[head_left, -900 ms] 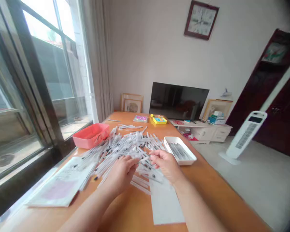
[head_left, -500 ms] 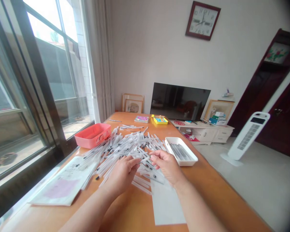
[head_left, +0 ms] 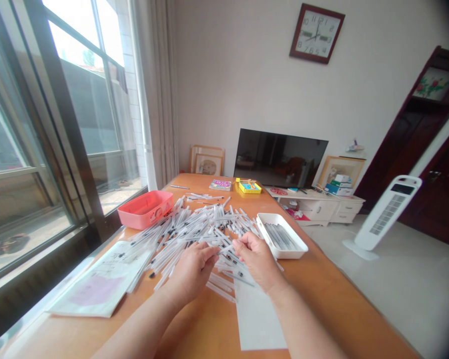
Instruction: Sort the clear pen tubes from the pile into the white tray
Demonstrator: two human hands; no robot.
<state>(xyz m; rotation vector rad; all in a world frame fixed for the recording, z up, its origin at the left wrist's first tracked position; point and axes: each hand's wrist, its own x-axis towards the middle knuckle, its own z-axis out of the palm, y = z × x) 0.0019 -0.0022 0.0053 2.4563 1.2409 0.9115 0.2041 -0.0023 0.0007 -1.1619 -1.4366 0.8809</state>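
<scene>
hands (head_left: 193,265) (head_left: 259,260) pinching translucent tube (head_left: 226,248), numbered clock (head_left: 317,34)

This looks like a home, probably a living room: a wide television (head_left: 280,158) stands on a low white cabinet (head_left: 322,210), a clock (head_left: 317,34) hangs on the wall, a long curtain (head_left: 160,85) flanks the window (head_left: 93,107), and a tower fan (head_left: 387,213) stands on the floor.

Between the forearms, nearer the person than the left hand (head_left: 195,267) and right hand (head_left: 257,257), the tabletop (head_left: 198,329) offers a low passage, as does its strip right of the right forearm. Straight beyond both hands a heap of pens (head_left: 194,224) blocks low sliding; a red basket (head_left: 134,217) walls off the far left, and a white tray (head_left: 296,253) stands just beyond the right hand.
</scene>
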